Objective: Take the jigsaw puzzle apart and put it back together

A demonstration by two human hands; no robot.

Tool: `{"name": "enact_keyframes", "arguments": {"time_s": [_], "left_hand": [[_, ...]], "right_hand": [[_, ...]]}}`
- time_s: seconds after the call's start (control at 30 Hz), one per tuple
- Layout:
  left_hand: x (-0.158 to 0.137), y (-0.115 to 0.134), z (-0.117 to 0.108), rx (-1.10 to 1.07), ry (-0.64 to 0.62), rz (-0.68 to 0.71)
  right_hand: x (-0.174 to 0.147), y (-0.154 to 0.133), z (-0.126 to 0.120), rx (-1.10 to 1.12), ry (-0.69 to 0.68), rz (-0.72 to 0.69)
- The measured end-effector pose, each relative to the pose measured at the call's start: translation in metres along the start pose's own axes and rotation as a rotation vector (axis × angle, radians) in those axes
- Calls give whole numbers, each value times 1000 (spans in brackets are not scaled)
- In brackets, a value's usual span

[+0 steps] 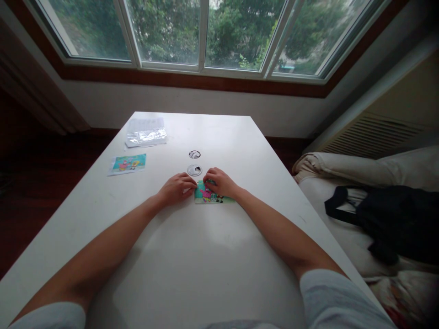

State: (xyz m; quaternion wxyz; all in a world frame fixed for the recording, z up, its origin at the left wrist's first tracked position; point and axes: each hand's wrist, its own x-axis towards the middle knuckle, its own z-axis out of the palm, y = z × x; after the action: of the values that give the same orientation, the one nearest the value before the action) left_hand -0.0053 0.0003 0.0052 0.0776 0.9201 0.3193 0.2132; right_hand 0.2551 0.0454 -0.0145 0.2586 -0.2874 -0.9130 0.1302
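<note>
A wide white tabletop is stretching away toward a bay window, and a person is leaning both bare forearms across it. Off to the right, a bed with pale bedding is sitting just beside the tabletop's edge, and a dark bag is lying on it.

Near the far left corner, a crinkled clear plastic sleeve is lying flat, and closer in on the same side a cartoon picture card is resting on its own, well apart from the hands. Two small round discs are sitting one behind the other near the middle, just beyond the fingertips.

At the centre, a small colourful puzzle picture is lying flat on the tabletop. The left hand is resting palm down with its fingers curled, touching the picture's left edge. The right hand is lying over the picture's upper part, fingers bent and pressing down on it. Whether either hand is pinching a loose piece I cannot tell.
</note>
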Motion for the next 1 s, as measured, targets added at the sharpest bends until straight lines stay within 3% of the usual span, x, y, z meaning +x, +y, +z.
{"name": "enact_keyframes", "arguments": {"time_s": [0.53,0.77,1.0], "left_hand": [[1,5,-8,51,-37,27],[-2,-4,-5,-62,13,6],[-3,2,-9,30,-27,53]], "right_hand": [[-1,-5,-1,1,-7,-26],[-2,-5,-1,-8,-20,-28],[-2,-7,0,-7,-21,-28]]}}
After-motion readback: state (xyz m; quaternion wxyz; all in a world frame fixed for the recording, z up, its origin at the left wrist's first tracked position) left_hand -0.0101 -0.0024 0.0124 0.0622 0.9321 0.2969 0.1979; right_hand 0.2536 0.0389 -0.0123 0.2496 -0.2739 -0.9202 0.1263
